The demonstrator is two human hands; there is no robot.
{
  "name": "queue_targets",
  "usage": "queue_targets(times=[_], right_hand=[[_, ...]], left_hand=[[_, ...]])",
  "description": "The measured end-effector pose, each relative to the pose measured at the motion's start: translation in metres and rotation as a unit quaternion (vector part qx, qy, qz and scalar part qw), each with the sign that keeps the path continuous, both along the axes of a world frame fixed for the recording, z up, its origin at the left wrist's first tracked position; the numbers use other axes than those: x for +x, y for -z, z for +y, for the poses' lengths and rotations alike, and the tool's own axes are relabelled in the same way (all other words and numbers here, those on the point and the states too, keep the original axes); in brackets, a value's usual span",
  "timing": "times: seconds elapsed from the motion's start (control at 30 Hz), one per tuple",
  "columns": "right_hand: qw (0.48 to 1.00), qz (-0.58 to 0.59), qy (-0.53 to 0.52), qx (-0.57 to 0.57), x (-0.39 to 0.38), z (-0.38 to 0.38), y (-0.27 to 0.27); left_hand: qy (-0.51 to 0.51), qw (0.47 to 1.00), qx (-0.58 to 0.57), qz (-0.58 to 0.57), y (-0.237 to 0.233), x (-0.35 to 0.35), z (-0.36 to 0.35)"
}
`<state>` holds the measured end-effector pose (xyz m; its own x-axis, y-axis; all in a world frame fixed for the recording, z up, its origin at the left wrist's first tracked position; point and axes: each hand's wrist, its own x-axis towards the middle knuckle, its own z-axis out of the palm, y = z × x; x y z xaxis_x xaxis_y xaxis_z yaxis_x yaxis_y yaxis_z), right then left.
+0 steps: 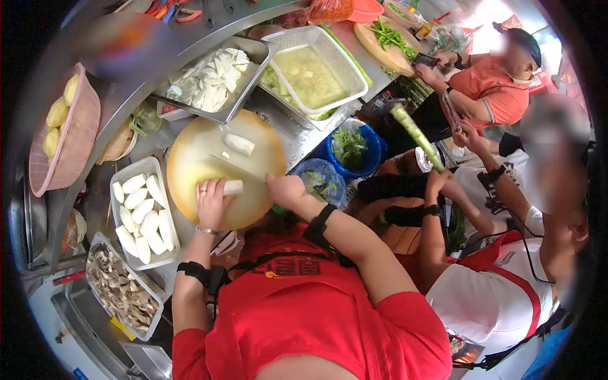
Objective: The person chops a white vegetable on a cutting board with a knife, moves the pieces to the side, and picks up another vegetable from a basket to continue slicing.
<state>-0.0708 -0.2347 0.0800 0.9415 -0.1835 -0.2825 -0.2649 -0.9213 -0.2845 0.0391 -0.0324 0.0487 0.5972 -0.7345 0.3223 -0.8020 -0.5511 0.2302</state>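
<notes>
Red apron (297,310) fills the bottom of my view; my L hand (214,196), fingers bent and fairly close tog., steadies a peeled white piece (234,187) on the round board (269,142); my R hand (285,190) is fisted round the knife (246,169), handle hidden, blade angled across the board just above that piece; 2nd white chunk (239,144) lies beyond the blade, w/ a small bit nearby.

To the L, white basket (173,248) of peeled pieces, then mushroom tray (151,329); farther up, pink basket (87,120) w/ potatoes; past the board, steel pan (252,79) of white slices; R side, blue bucket (373,152) w/ greens, & a co-worker (491,297) holding a long green stalk (418,137).
</notes>
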Motion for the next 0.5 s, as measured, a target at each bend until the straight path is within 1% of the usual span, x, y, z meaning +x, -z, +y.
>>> queue_targets(times=[0.17, 0.23, 0.3, 0.33, 0.37, 0.43, 0.5], right_hand=[[1.0, -0.019, -0.004, 0.01, -0.007, -0.004, -0.004], [1.0, 0.019, 0.002, -0.002, -0.012, 0.0, -0.004], [1.0, 0.007, -0.002, 0.009, -0.02, 0.002, -0.002], [1.0, -0.023, -0.014, 0.015, -0.025, 0.004, -0.007], [0.998, -0.051, -0.022, 0.019, -0.028, 0.006, -0.011], [0.998, -0.045, -0.03, 0.03, -0.031, 0.01, -0.011], [0.998, -0.039, -0.03, 0.035, -0.035, 0.01, -0.009]], left_hand=[[-0.026, 1.0, -0.013, -0.004, 0.001, 0.002, 0.011], [-0.013, 0.999, -0.036, -0.006, 0.006, -0.004, 0.023], [-0.025, 0.997, -0.069, 0.006, 0.008, -0.009, 0.026], [-0.043, 0.997, -0.059, 0.004, 0.007, -0.011, 0.026], [-0.049, 0.996, -0.074, 0.007, 0.007, -0.013, 0.024], [-0.06, 0.994, -0.089, 0.012, 0.007, -0.017, 0.021], [-0.073, 0.987, -0.143, 0.004, 0.006, -0.021, 0.019]])
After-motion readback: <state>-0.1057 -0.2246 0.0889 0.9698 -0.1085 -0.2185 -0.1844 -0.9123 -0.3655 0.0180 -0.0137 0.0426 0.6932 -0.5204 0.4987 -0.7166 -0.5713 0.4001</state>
